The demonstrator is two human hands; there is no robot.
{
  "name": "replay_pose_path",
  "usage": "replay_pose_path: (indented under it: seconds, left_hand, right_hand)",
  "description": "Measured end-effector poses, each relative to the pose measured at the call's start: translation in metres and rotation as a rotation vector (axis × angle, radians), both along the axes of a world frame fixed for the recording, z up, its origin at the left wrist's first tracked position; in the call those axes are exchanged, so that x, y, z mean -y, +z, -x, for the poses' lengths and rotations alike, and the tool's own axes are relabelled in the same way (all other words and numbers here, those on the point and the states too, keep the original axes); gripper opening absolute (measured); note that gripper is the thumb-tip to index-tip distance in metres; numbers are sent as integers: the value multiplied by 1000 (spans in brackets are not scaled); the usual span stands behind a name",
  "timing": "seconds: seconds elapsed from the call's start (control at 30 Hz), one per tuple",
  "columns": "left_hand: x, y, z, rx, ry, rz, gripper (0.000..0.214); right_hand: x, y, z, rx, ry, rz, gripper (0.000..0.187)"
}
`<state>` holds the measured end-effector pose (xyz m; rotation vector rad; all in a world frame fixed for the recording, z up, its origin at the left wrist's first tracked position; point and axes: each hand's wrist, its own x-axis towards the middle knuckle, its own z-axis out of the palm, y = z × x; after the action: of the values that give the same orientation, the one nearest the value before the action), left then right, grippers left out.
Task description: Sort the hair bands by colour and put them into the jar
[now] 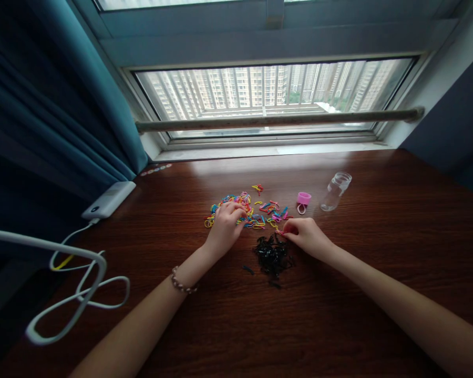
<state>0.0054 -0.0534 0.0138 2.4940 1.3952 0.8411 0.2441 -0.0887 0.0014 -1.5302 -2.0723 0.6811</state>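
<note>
Many small coloured rubber bands [256,222] lie in a loose heap on the brown wooden table [236,325]. My left hand [226,223] rests over the left part of the heap, fingers curled down among the bands; what its fingertips hold, if anything, is hidden. To the right, my right hand [305,236] pinches a pink-red rubber band [280,232] at the heap's lower right edge. A pile of black rubber bands [273,256] lies between my hands, nearer to me, with a few strays beside it.
A pink cap with a loop [304,198] and a clear bottle [336,192] stand at the right rear. On the left are a white power bank [109,200] and a looped white cable [90,283]. The window sill [276,150] borders the far edge.
</note>
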Motion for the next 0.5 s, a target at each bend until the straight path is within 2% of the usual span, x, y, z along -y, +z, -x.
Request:
replay_pose_path:
  seconds: [0.1,0.2,0.33,0.5]
  left_hand:
    - [30,7,13,40,-167,230,8]
    - [57,6,22,30,-303,430,12]
    - [73,-3,22,17,-255,426,10]
    - [70,-7,17,14,-236,392,12]
  right_hand:
    - [-8,0,1,-32,-41,-38,11]
    - [-16,2,3,-49,-80,-99,11]
    - [-23,2,10,-36,-99,-166,9]
    - [-21,-4,16,95,-31,-108,3]
